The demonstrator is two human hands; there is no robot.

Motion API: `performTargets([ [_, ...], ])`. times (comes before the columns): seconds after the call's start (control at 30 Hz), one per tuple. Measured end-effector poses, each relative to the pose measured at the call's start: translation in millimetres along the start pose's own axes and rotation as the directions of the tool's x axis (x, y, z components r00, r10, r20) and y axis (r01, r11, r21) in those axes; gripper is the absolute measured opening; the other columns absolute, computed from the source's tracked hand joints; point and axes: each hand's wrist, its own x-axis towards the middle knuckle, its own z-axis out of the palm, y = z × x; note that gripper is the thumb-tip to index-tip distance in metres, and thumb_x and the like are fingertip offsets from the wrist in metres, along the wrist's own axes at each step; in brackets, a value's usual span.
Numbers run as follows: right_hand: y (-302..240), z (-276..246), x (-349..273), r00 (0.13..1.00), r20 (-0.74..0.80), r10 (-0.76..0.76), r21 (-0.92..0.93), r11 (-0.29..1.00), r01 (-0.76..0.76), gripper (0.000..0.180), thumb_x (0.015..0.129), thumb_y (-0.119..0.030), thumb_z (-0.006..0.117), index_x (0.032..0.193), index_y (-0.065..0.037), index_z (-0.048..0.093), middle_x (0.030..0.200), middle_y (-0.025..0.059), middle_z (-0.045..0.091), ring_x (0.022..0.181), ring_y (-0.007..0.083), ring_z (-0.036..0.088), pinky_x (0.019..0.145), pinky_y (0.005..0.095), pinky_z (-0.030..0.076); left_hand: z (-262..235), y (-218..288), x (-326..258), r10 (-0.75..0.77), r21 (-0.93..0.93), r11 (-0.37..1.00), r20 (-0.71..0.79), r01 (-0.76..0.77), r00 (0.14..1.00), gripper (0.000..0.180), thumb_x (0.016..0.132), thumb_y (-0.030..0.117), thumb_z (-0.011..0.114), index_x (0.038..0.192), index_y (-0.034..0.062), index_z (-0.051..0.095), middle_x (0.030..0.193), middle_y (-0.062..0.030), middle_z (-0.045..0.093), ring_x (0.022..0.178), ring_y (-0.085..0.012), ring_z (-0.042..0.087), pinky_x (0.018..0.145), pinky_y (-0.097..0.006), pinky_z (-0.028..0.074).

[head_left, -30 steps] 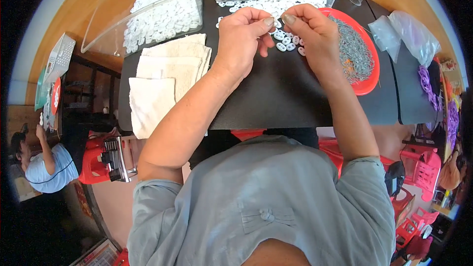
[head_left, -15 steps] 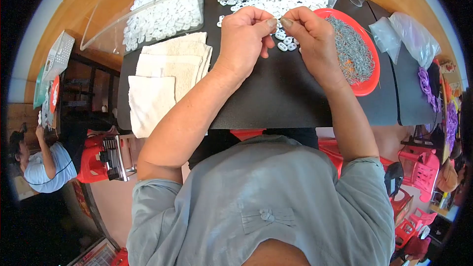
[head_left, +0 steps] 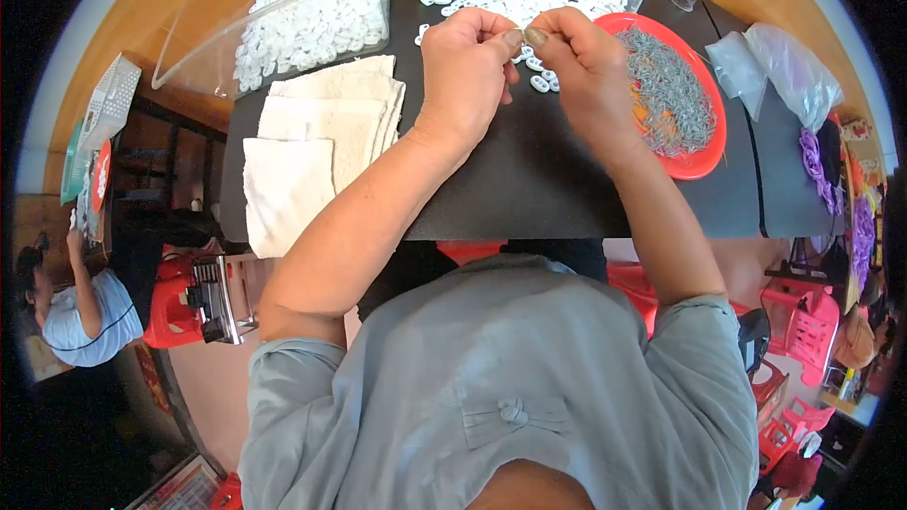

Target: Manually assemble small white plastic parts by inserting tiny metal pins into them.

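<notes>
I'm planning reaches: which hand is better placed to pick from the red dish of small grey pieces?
Likely the right hand: it is beside the red dish, while the left hand is farther off, on its other side.

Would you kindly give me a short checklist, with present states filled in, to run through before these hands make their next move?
1. Left hand and right hand close together, thumbs facing: ok.
2. Small item between the fingers identified: cannot tell, too small and partly covered.
3. Loose white pieces near at hand: ok, some lie on the dark table between the hands.
4. Red tray beside the right hand, with small grey pieces in it: ok.
5. Cloth stack free of the left forearm: cannot tell, the forearm overlaps its edge in this view.
</notes>
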Motion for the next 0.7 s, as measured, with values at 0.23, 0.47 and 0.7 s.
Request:
performTargets([
  [0.23, 2.0, -3.2, -0.5, 0.987, -0.024, -0.162, -0.175, 0.972, 0.155, 0.009, 0.087, -0.012, 0.061, 0.092, -0.004, 0.062, 0.085, 0.0136, 0.064, 0.076, 0.0313, 0.064, 0.066, 0.0395, 0.05, -3.0, 1.7, 1.1, -0.026, -0.029, 0.999, 0.01, 0.027, 1.0, 0.006, 0.09, 0.004, 0.059, 0.087, -0.0018, 0.06, 0.074, -0.0058, 0.06, 0.054, -0.011, 0.054, 0.043, -0.024, 0.041],
  [0.47, 5.3, -5.8, -1.1, 0.951, 0.025, -0.309, -0.363, 0.883, 0.297, 0.006, 0.086, -0.009, 0.059, 0.092, -0.008, 0.06, 0.083, 0.0126, 0.063, 0.079, 0.0347, 0.063, 0.065, 0.0451, 0.049, -3.0, 0.3, 2.9, -0.009, -0.053, 0.999, 0.027, 0.011, 1.0, 0.006, 0.084, 0.003, 0.063, 0.081, -0.0026, 0.062, 0.069, -0.0051, 0.06, 0.051, -0.0087, 0.054, 0.038, -0.023, 0.04],
  [0.7, 7.8, -7.8, -0.1, 0.966, 0.002, -0.26, -0.312, 0.917, 0.247, 0.006, 0.087, -0.01, 0.059, 0.091, -0.007, 0.059, 0.08, 0.0145, 0.064, 0.075, 0.0359, 0.064, 0.063, 0.0453, 0.049, -7.0, 2.3, 5.8, -0.042, 0.045, 0.998, 0.1, 0.038, 0.994, 0.008, 0.085, 0.006, 0.064, 0.081, -0.0013, 0.063, 0.068, -0.0046, 0.06, 0.049, -0.0086, 0.053, 0.038, -0.022, 0.04],
])
